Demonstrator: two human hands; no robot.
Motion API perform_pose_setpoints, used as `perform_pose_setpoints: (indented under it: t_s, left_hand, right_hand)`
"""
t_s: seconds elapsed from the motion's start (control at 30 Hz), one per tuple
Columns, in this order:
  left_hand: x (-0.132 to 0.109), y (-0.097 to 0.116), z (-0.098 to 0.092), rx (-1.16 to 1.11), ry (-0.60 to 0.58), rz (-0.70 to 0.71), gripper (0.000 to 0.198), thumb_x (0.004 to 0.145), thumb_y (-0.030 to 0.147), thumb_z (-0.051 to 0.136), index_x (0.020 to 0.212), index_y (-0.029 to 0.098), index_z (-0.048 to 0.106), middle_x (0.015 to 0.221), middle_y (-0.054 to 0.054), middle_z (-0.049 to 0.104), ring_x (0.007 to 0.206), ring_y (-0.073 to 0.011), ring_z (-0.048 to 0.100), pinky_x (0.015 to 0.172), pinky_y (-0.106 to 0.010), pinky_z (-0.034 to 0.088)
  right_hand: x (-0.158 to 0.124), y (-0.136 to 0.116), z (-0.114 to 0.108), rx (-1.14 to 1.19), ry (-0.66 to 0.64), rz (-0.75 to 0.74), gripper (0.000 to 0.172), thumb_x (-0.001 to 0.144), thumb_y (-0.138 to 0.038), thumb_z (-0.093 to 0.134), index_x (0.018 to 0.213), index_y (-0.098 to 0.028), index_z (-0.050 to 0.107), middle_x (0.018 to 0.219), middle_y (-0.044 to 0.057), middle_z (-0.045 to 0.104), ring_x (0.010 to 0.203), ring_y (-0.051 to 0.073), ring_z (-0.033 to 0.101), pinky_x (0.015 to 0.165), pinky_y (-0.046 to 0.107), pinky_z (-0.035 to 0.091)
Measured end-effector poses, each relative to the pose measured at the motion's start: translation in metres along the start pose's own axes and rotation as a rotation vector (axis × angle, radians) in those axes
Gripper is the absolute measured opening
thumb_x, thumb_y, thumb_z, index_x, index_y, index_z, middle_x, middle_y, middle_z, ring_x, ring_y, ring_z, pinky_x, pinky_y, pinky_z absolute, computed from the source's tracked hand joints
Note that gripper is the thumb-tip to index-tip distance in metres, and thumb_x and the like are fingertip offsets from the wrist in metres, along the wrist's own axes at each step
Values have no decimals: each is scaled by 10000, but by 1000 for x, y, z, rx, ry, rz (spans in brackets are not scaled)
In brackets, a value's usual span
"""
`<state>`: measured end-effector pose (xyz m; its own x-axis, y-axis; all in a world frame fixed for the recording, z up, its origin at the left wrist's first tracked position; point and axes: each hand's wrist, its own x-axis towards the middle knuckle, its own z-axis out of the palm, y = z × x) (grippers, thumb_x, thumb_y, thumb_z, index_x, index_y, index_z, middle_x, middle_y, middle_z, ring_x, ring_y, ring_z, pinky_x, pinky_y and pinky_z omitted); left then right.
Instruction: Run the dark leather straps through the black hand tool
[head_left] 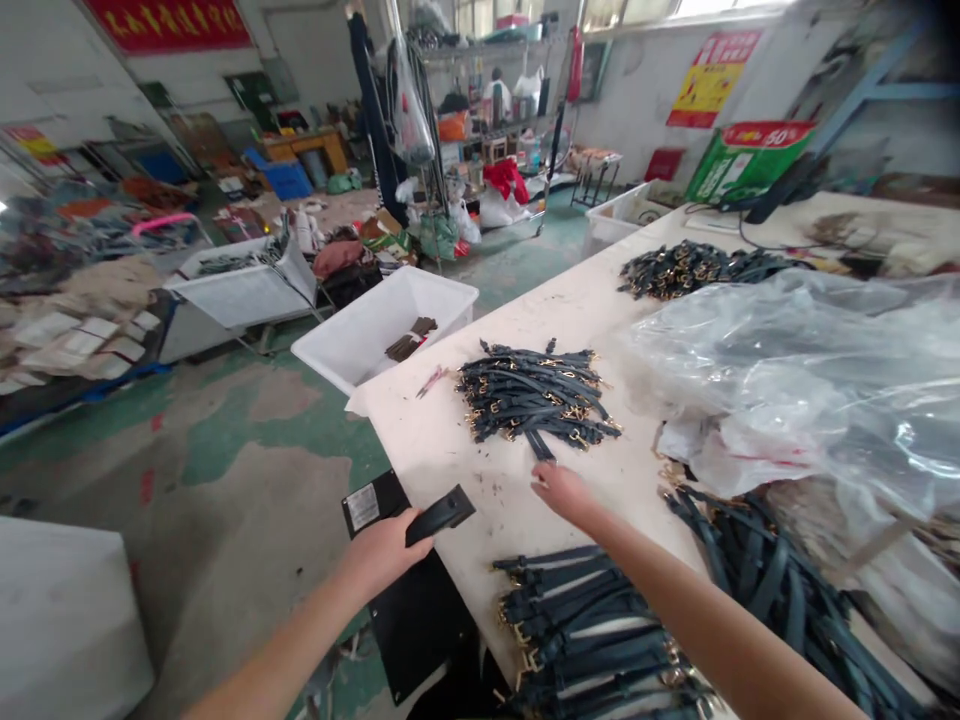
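Observation:
My left hand [382,552] is closed round a short black strap piece [442,514], held out over the near left corner of the white table [450,440]. My right hand [561,492] reaches across the table, its fingertips pinched at the near end of a dark strap [538,444] sticking out of a pile of dark buckled straps [534,396]. Another pile of the same straps [577,630] lies under my right forearm at the table's near edge.
A white bin [360,340] with a few dark pieces stands on the floor by the table's far left corner. Crumpled clear plastic bags [810,370] cover the right side. A further strap pile [690,268] lies far back. A black flat case [412,610] leans below the table's edge.

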<state>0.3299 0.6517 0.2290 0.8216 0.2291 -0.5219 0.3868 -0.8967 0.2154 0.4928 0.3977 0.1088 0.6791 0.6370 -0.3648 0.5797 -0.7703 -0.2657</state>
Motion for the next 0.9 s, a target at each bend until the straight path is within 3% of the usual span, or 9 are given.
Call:
perform_pose_setpoints:
  t_s: [0.13,0.2,0.3,0.47,0.6,0.7,0.8,0.9]
  left_hand:
    - [9,-1,-6,-75,0,-36,480,718,500,416,1145,285,449,1015,-32,609,909,-196,558,732,-258,402]
    - [11,-2,-5,-113,-11,-59,500,716,499,418,1159,269,443,1013,-43,609,916,-202,556,737,-264,400]
    - [8,-4,-2,-145,-19,-78,509,709,507,422,1160,271,445,1026,-45,606,916,-209,556,746,-278,398]
    - [-8,-11,4,-135,-17,-95,495,712,504,414,1157,288,449,1023,-35,609,918,-209,553,765,-295,397]
    - [-25,-15,8,-104,3,-126,504,709,509,415,1158,285,444,1010,-38,611,908,-207,556,754,-287,402]
    - [-37,-16,12,-98,13,-128,482,717,509,405,1147,295,445,978,-28,620,879,-196,566,730,-272,408]
    - [-49,-19,17,-108,32,-100,463,722,516,395,1128,302,453,972,-21,621,870,-193,568,711,-264,410]
    - [-58,-23,24,-109,19,-80,458,715,532,396,1105,303,467,934,-20,631,836,-197,579,679,-265,413]
  right_hand:
    - [75,9,-80,-50,333,174,315,824,-297,355,1095,-200,482,1045,78,499,885,154,504,727,231,345]
    - [106,13,-107,-105,400,215,320,833,-286,333,1105,-193,473,1071,93,479,911,166,491,744,244,342]
    - [137,19,-122,-207,376,239,289,825,-240,337,1040,-157,510,1045,126,493,951,200,470,763,284,334]
    - [156,23,-118,-324,341,192,270,805,-155,323,974,-114,529,996,158,526,962,223,467,788,330,312]
    - [141,6,-120,-252,346,108,295,813,-177,312,1051,-129,480,977,131,541,881,195,509,733,285,334]
    - [106,-9,-106,-224,310,-72,336,838,-191,269,1138,-190,420,1008,97,527,840,169,522,694,257,343]
    - [56,-5,-65,-302,176,-198,384,815,-151,302,1183,-218,390,958,88,528,798,166,530,680,258,352]
    - [6,26,-13,-396,112,-308,440,762,-79,345,1169,-231,412,982,95,518,823,180,519,701,280,357]
